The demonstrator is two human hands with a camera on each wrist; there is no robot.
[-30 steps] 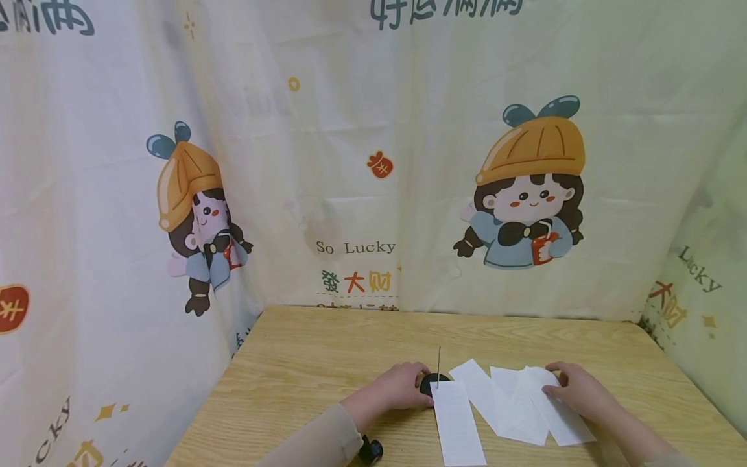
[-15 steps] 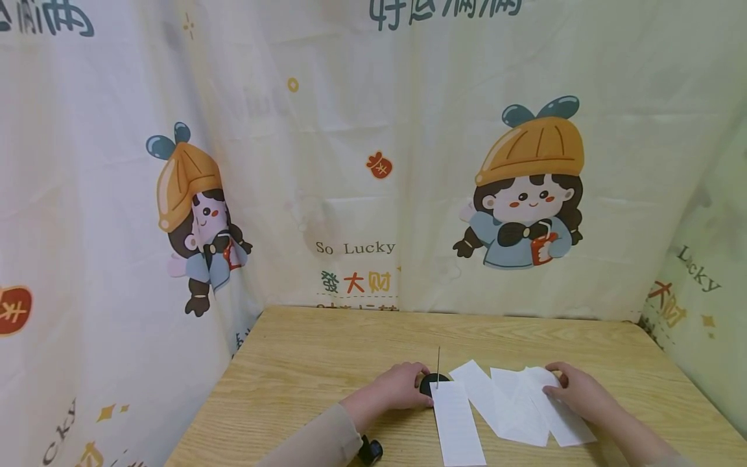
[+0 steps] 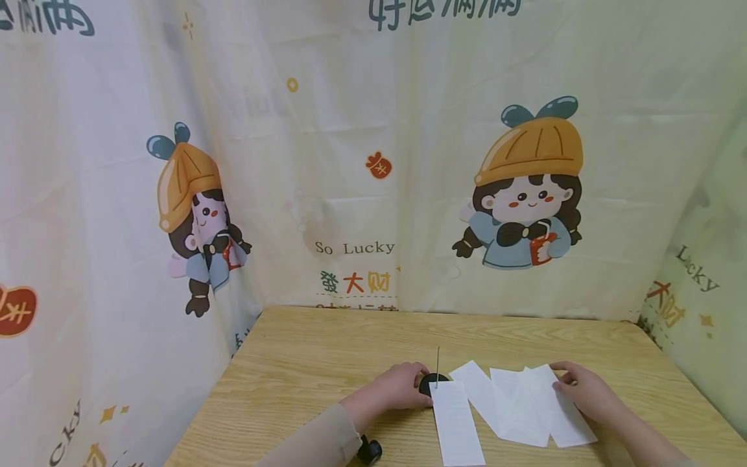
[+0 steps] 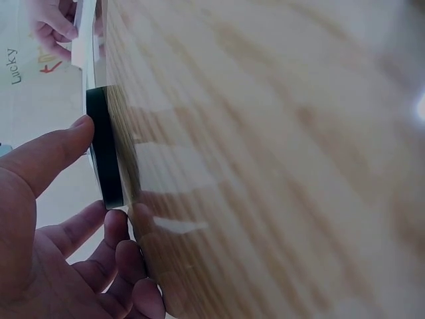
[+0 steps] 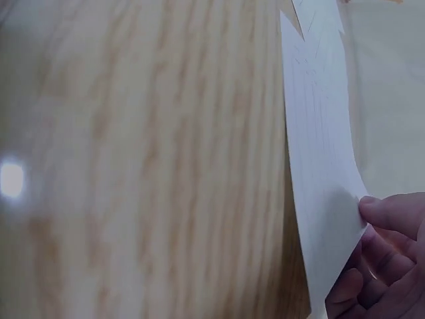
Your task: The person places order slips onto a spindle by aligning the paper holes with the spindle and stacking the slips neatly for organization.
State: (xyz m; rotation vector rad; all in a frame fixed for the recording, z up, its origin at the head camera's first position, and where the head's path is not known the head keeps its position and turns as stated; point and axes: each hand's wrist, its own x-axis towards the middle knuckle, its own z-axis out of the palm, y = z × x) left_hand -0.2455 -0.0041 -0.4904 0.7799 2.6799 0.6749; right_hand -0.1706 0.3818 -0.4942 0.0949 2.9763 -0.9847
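Observation:
My left hand (image 3: 403, 387) holds the round black base (image 3: 426, 384) of a bill spike, whose thin metal needle stands upright. In the left wrist view the thumb and fingers grip opposite edges of this base (image 4: 104, 149). One white paper slip (image 3: 458, 425) lies over the base at the foot of the needle and stretches toward the table's front. My right hand (image 3: 589, 392) pinches the upper right edge of the rightmost paper slip (image 3: 563, 415). In the right wrist view, faint lines show on that slip (image 5: 319, 153), and its near end curves up at the fingers.
Several white slips (image 3: 513, 408) lie fanned and overlapping between the spike and my right hand. A small black object (image 3: 370, 451) is by the left sleeve. The wooden table (image 3: 327, 337) ends at a printed curtain (image 3: 350, 194) behind it.
My right hand has shifted slightly to the right along the rightmost slip, and that slip's upper corner now shows more. The left hand and the spike have stayed in place.

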